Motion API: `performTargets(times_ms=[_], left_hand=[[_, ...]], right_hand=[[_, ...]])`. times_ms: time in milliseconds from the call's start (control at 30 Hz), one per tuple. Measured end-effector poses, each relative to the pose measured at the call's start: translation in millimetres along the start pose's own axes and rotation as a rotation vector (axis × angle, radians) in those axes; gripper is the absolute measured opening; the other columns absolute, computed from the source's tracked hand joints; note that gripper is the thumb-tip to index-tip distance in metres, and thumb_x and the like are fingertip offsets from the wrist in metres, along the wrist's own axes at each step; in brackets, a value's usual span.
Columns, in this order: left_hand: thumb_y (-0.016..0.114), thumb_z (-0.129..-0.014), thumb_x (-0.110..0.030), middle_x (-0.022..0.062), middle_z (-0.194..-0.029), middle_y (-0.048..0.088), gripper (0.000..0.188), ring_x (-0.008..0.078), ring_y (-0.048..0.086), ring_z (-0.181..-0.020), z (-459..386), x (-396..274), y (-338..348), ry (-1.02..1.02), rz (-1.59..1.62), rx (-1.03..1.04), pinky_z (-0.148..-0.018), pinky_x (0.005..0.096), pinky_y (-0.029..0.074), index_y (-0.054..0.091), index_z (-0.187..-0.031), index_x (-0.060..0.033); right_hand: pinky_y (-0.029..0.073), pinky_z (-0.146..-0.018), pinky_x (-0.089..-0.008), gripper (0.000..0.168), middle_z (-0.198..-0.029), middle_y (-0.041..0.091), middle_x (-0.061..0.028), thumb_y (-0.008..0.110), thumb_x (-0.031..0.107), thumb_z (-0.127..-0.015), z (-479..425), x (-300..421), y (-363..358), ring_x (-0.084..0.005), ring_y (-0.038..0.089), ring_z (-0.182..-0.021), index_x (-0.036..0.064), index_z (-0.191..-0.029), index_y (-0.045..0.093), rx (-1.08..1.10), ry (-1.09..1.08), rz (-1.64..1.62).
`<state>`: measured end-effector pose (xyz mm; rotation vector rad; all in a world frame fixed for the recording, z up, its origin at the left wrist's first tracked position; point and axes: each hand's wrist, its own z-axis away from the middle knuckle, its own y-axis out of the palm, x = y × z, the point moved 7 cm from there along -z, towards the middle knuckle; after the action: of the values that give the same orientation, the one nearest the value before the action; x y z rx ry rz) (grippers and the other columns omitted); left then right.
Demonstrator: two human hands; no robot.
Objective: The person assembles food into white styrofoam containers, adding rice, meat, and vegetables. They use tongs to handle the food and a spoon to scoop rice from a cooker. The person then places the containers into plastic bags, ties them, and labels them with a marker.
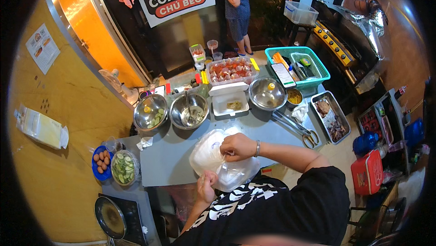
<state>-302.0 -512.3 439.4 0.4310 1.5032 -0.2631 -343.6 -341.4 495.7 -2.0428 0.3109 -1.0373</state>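
A white, partly see-through plastic bag (204, 150) lies over the near edge of the grey table (163, 164), with pale box-like shapes inside. My right hand (236, 147), with a metal bangle on its wrist, has its fingers closed on the gathered plastic at the bag's middle. Beside the bag's near left side, my left hand (206, 184) is curled with its fingertips together; whether it pinches a bit of the plastic cannot be made out. Beyond the bag stands an open white foam box (231, 111) with a small portion of yellowish food in it.
Steel bowls (189, 127), a tub of small filled bags (231, 81), a teal basket (296, 82) and a phone (283, 74) line the far side. Tongs (289, 122) and scissors (310, 139) lie right, near a meat tray (344, 120). A frying pan (110, 217) sits lower left. Another person (238, 11) stands beyond.
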Motion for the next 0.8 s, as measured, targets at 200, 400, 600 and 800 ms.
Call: performTargets(times_ms=[200,400,600,800], left_hand=[[0.028,-0.102,-0.042,0.0005,-0.063,0.036,0.053,0.0117,0.036,-0.063,6,9,-2,-0.245,-0.007,0.269,-0.062,0.0240,0.029,0.032,-0.060,-0.0096],[0.044,-0.087,-0.067,0.0076,-0.106,0.059,0.071,0.0069,0.055,-0.077,-4,-10,-32,-0.161,0.235,0.388,-0.063,0.0182,0.041,0.053,-0.114,-0.0018],[0.047,-0.097,-0.037,0.0062,-0.094,0.060,0.034,0.0040,0.045,-0.064,-75,-28,-67,-0.053,0.079,0.067,-0.057,0.0174,0.036,0.055,-0.102,-0.0037],[0.048,-0.098,-0.023,0.0041,-0.087,0.058,0.019,0.0027,0.042,-0.061,-67,-53,-71,0.153,-0.069,-0.158,-0.053,0.0165,0.032,0.054,-0.097,-0.0050]], right_hand=[[0.046,-0.055,-0.0387,0.013,-0.063,0.058,-0.0047,0.064,0.026,-0.073,15,-6,18,-0.0264,0.060,-0.062,0.014,-0.079,0.061,0.040,0.172,0.045],[0.047,-0.065,-0.0453,0.018,-0.074,0.064,-0.0109,0.062,0.024,-0.079,25,14,25,-0.0335,0.062,-0.070,0.012,-0.092,0.057,-0.135,0.716,-0.203],[0.046,-0.062,-0.0423,0.029,-0.073,0.060,-0.0137,0.061,0.021,-0.077,30,24,36,-0.0335,0.060,-0.068,0.011,-0.102,0.052,-0.224,0.689,-0.191],[0.045,-0.066,-0.0316,0.023,-0.074,0.052,-0.0074,0.062,0.015,-0.071,113,-8,-98,-0.0180,0.053,-0.070,0.008,-0.091,0.052,-0.601,0.577,-0.282]])
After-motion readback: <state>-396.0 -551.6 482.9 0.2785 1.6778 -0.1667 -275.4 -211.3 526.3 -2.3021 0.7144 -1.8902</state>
